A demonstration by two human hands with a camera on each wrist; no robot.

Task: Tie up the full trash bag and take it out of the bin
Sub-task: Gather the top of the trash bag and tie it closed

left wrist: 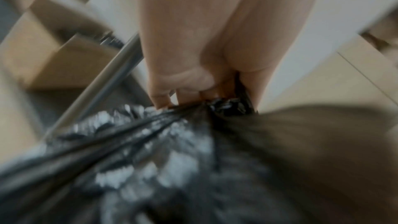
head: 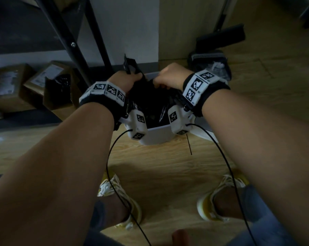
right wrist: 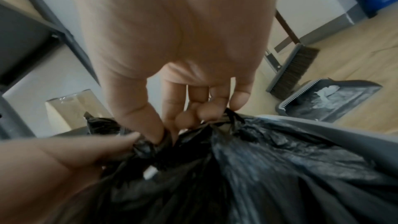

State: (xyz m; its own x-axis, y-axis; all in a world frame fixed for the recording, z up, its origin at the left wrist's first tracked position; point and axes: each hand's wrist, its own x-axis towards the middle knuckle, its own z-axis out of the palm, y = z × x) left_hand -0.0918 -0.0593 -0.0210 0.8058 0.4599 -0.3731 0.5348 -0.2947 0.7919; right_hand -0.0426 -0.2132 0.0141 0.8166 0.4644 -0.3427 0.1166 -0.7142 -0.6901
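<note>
A black trash bag (head: 150, 102) sits inside a white bin (head: 157, 134) on the wooden floor. My left hand (head: 127, 80) grips a gathered strip of the bag's top, and a loose end (head: 129, 65) sticks up above the fist. In the left wrist view that hand (left wrist: 185, 94) has its fingers curled round the bunched plastic (left wrist: 226, 106). My right hand (head: 168, 79) pinches the bag's other gathered edge close beside the left. In the right wrist view its fingers (right wrist: 193, 113) pinch the twisted plastic (right wrist: 150, 146), and the bag (right wrist: 269, 168) fills the frame below.
A dustpan (head: 210, 64) lined with plastic and a broom head (head: 221, 37) lie behind the bin on the right. Cardboard boxes (head: 34, 84) stand at the left, under black metal shelf legs (head: 70, 45). My feet in yellow shoes (head: 219, 197) stand in front of the bin.
</note>
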